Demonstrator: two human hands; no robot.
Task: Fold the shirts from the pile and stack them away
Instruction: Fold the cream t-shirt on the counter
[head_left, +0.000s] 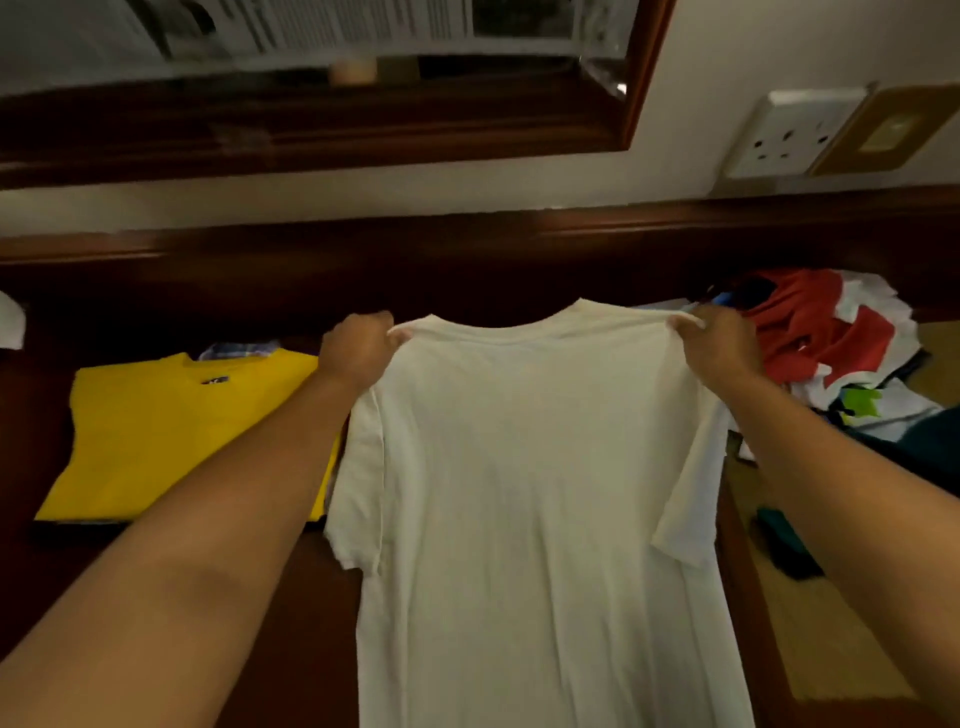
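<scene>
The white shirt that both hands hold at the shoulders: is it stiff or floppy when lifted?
Probably floppy: the white shirt hangs limp below the left hand and right hand, its sleeves drooping. It is likely light, since each grip is only a pinch at a shoulder.

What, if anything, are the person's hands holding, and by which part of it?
Both hold the white T-shirt by its shoulders: the left hand pinches the left shoulder, the right hand the right shoulder, on either side of the neckline.
</scene>
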